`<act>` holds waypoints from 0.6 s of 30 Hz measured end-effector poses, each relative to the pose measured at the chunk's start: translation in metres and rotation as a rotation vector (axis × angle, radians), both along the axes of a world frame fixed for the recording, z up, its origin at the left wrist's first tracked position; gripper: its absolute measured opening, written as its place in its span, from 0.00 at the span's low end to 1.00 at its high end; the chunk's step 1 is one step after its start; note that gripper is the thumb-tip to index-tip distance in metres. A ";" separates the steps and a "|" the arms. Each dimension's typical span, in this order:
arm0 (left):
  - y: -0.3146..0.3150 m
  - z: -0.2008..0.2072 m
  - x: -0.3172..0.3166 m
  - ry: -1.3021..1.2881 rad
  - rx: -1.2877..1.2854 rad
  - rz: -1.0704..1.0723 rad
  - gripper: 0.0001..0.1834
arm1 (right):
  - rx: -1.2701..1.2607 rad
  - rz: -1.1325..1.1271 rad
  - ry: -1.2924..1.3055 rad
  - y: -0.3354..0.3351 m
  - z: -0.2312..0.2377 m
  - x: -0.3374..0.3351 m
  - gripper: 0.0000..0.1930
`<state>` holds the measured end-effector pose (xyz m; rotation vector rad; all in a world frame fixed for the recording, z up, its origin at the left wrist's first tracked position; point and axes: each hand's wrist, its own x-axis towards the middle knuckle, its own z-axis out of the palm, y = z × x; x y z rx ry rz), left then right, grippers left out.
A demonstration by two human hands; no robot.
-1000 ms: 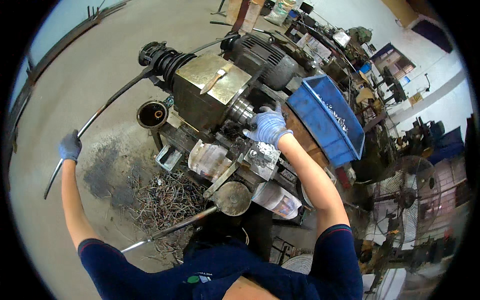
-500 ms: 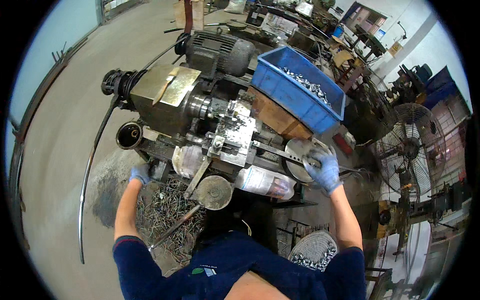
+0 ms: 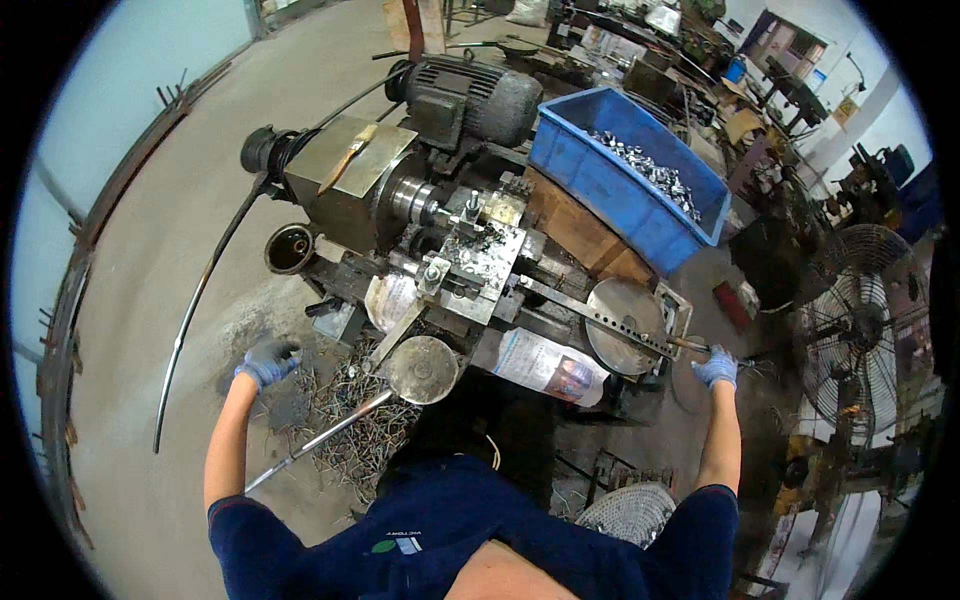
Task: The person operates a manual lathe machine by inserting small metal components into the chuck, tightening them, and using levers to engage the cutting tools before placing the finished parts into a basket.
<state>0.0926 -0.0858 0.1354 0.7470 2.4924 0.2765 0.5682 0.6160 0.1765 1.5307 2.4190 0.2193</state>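
My left hand [image 3: 268, 363], in a blue-grey glove, hovers over the floor beside the machine's left end. Its fingers are loosely curved and apart, with nothing visible in them. At the right, my right hand [image 3: 716, 368], gloved alike, closes on the outer end of a slim rod-like handle [image 3: 690, 344]. That handle sticks out past the perforated flat bar [image 3: 600, 318] and the round metal dish [image 3: 612, 350]. Between my hands stands a small lathe-like machine with a shiny spindle [image 3: 412, 198] and a chip-covered tool slide [image 3: 488, 262].
A blue crate [image 3: 625, 215] of small metal parts stands behind the slide, near a motor [image 3: 475, 100]. Metal scraps [image 3: 365, 415] lie under a round plate [image 3: 422, 370] and a long bar [image 3: 320, 440]. A caged fan [image 3: 865, 320] and a basket [image 3: 630, 512] are at right.
My left hand has left the machine's left end and moved down and outward. My right hand has shifted right from the round dish to the rod-like handle. The view has shifted slightly.
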 end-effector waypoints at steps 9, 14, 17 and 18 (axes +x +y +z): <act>0.041 0.058 0.121 -0.170 0.096 -0.257 0.23 | 0.099 -0.091 0.063 -0.001 -0.038 0.073 0.25; 0.045 0.012 0.135 -0.111 -0.003 -0.164 0.17 | 0.095 -0.141 0.347 -0.097 -0.048 0.100 0.20; 0.042 -0.001 0.132 -0.105 0.123 -0.183 0.17 | 0.120 -0.286 0.270 -0.138 -0.057 0.103 0.23; 0.042 0.002 0.132 -0.127 0.194 -0.167 0.17 | 0.096 -0.338 0.258 -0.150 -0.056 0.100 0.23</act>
